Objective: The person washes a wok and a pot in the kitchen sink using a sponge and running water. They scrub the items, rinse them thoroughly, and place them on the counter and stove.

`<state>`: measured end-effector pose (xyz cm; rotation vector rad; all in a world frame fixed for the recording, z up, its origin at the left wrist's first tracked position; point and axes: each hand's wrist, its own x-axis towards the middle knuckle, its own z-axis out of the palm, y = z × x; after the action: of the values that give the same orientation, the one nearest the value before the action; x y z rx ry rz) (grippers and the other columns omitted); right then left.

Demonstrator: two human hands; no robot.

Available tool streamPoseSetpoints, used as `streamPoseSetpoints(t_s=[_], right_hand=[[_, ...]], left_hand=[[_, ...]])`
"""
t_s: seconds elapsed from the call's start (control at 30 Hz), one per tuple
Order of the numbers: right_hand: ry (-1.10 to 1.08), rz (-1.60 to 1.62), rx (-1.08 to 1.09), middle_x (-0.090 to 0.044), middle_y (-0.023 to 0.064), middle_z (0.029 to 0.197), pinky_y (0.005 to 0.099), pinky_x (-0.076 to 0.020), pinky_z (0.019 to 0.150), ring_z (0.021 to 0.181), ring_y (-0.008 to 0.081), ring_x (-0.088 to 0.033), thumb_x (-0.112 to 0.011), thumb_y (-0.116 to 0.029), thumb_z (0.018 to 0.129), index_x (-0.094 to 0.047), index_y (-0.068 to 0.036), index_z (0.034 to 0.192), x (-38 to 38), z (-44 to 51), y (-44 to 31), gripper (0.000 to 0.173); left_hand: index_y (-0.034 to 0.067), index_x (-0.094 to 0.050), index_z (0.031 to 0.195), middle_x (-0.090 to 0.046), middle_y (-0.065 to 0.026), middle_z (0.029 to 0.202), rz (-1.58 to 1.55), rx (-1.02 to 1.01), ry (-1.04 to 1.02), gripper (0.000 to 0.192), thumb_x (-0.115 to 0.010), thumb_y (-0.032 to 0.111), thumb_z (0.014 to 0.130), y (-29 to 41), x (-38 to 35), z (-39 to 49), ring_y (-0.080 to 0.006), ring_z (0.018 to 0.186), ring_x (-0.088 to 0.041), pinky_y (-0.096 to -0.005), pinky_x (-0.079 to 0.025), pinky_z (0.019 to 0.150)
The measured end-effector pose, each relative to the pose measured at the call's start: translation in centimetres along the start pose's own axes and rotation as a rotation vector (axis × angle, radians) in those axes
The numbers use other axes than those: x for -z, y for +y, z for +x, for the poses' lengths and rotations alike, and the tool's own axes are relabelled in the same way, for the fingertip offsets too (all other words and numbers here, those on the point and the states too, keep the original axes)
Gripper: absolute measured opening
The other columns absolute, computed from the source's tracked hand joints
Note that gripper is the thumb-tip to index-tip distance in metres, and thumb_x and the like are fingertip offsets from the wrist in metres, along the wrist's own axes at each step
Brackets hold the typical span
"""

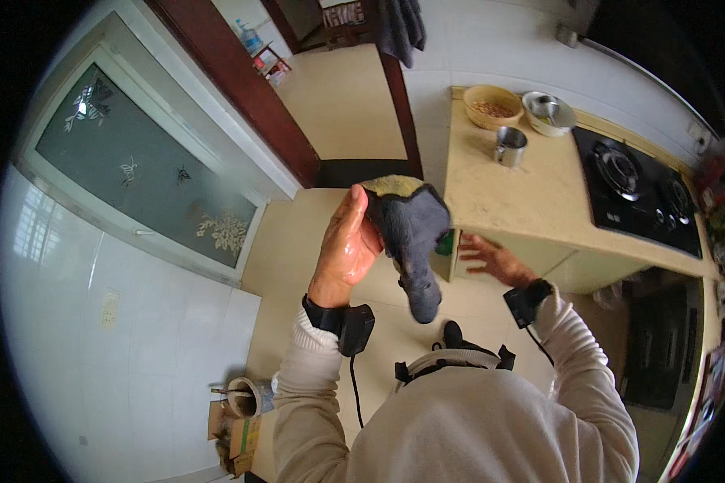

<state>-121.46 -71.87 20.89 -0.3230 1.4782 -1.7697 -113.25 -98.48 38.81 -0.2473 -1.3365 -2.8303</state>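
Observation:
My left hand (350, 241), wet and shiny across the palm, holds up a dark grey cloth (409, 226). Part of the cloth's top is yellow-green with a black edging, and its lower end hangs down in a folded, rounded lobe. The fingers behind it are partly hidden. To the right, my right hand (494, 261) is slightly blurred, holds nothing and has its fingers spread. It appears in front of the cabinet below the countertop (489, 199), apart from the cloth. Both wrists wear black straps with cabled boxes.
On the counter are a yellow basket (474, 124) with small brown items, a metal bowl (559, 128), a metal mug (510, 148) and a black gas hob (634, 181). A doorway (353, 121) lies ahead; a bucket (244, 401) and cardboard box (241, 435) stand at lower left.

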Motion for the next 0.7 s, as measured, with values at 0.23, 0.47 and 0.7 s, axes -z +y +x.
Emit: streamPoseSetpoints(t_s=[0.23,0.47,0.7], right_hand=[[-0.551,0.664,-0.275,-0.054,0.013,0.121,0.0412,-0.0496,0.085,0.1,0.0276,-0.059,-0.033,-0.045,0.096,-0.044,-0.007,0.129,-5.7,15.5,-1.3,0.051],[-0.275,0.653,-0.088,-0.059,0.0127,0.107,0.0346,-0.055,0.079,0.092,0.0228,-0.061,-0.041,-0.037,0.096,-0.051,-0.001,0.117,-5.1,27.9,-8.0,0.043],[-0.135,0.487,0.134,-0.054,0.0104,0.118,0.0358,-0.0494,0.092,0.104,0.0185,-0.056,-0.056,-0.023,0.09,-0.049,0.002,0.12,-8.0,35.9,-15.0,0.04]], left_hand=[[0.007,-0.052,0.118,-0.058,-0.0056,0.115,0.032,-0.143,0.289,0.041,-0.044,0.04,0.095,6.4,8.0,7.5,-0.0185,0.104,-0.055,-0.0354,-0.045,0.089],[0.007,-0.055,0.11,-0.062,-0.0062,0.106,-0.035,-0.216,0.501,0.034,-0.046,0.035,0.095,11.6,23.0,11.9,-0.0183,0.096,-0.06,-0.0309,-0.05,0.08],[0.003,-0.055,0.108,-0.063,-0.0085,0.104,-0.192,-0.142,0.469,0.033,-0.046,0.032,0.095,17.6,34.2,19.4,-0.0192,0.094,-0.06,-0.0338,-0.051,0.084]])
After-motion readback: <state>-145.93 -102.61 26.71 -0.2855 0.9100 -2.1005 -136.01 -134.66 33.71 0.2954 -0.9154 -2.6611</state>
